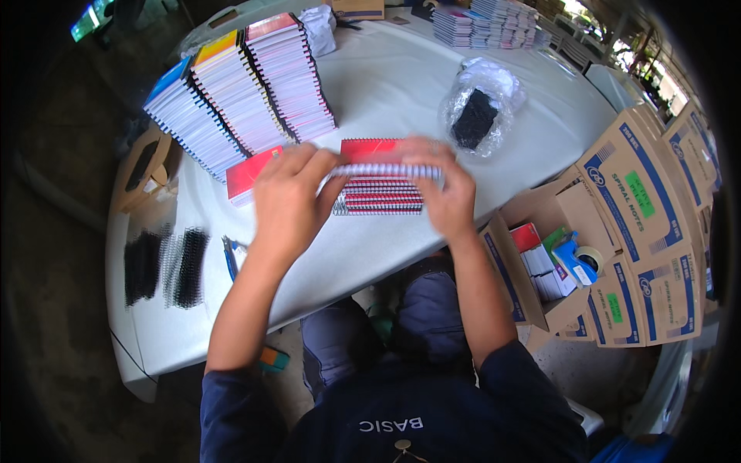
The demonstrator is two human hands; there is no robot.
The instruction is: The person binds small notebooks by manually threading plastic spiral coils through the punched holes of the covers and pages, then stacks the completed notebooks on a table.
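A spiral notebook (386, 170) is held edge-on, its wire-bound edge running from side to side between my hands. My left hand (292, 197) is closed on its left end, thumb and fingers pinching it. On the right end, my right hand (449, 189) grips it too, its fingers smeared by motion. Just beneath lies a stack of red spiral notebooks (384, 202), bound edges toward me. Another red-covered notebook (369, 147) shows behind the held one. A red-covered block of sheets (252, 176) rests beside my left hand, partly hidden by it.
Tall book stacks (255, 92) stand back left. Dark spiral coils (185, 266) and a blue item (231, 258) lie left. A clear bag (505, 89) holds black coils. At right, an open carton (502, 266) contains small pads and a blue tape dispenser (573, 258), near more cartons (629, 181).
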